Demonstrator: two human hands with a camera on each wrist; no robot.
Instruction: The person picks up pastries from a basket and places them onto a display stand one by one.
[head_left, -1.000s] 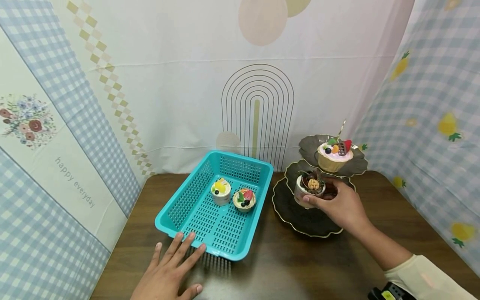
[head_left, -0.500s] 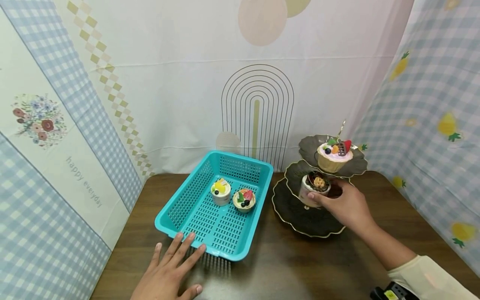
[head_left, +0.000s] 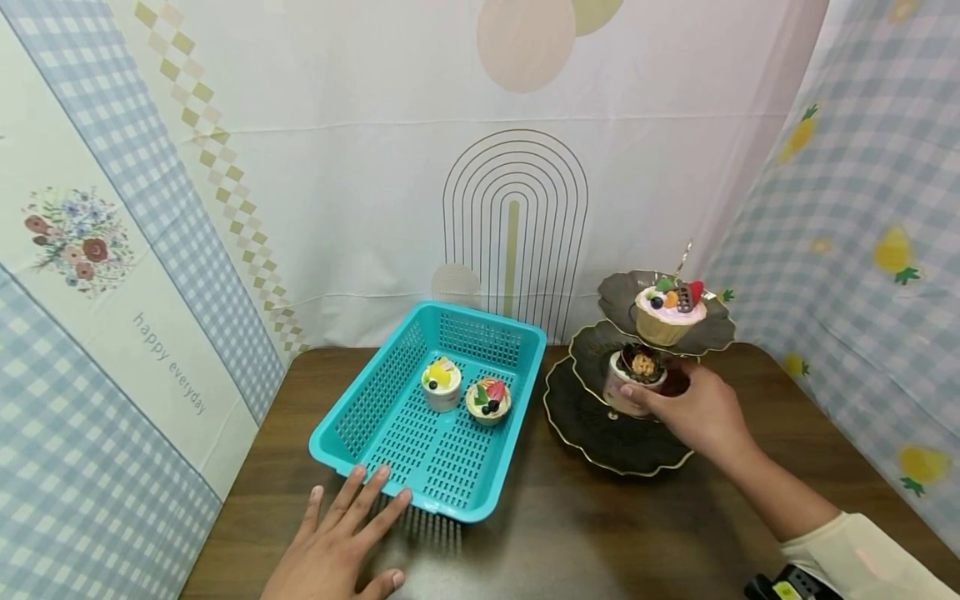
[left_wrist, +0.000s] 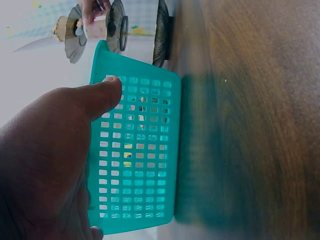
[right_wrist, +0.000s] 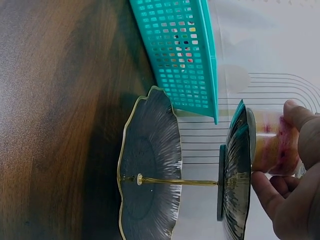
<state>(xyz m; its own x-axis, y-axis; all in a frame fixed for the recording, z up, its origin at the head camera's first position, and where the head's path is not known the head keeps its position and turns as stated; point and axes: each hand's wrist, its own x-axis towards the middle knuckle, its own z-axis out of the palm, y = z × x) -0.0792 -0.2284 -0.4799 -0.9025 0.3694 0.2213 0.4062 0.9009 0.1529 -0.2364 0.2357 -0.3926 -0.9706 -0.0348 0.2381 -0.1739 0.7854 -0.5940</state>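
Note:
My right hand (head_left: 697, 408) grips a dessert cup (head_left: 628, 392) with a chocolate-and-nut topping, thumb on its near side. In the right wrist view the cup (right_wrist: 272, 142) shows pink and yellow layers, its base at the middle plate (right_wrist: 237, 175) of a tiered stand. Directly above, a tart (head_left: 667, 321) with fruit and a chocolate piece sits on the top plate (head_left: 716, 332). My left hand (head_left: 337, 533) lies with fingers spread at the near rim of a turquoise basket (head_left: 517, 433). Inside stand a yellow-topped dessert cup (head_left: 442, 392) and a small fruit tart (head_left: 487, 404).
The stand's wide, gold-edged bottom plate (head_left: 600, 446) rests on the brown wooden table (head_left: 555, 533), just right of the basket. A gold rod (right_wrist: 175, 181) joins the tiers. Patterned cloth (head_left: 360, 208) hangs behind and along both sides.
My right hand has shifted slightly right with the chocolate-topped dessert cup, further onto the middle plate and under the top plate. My left hand and the basket stay put.

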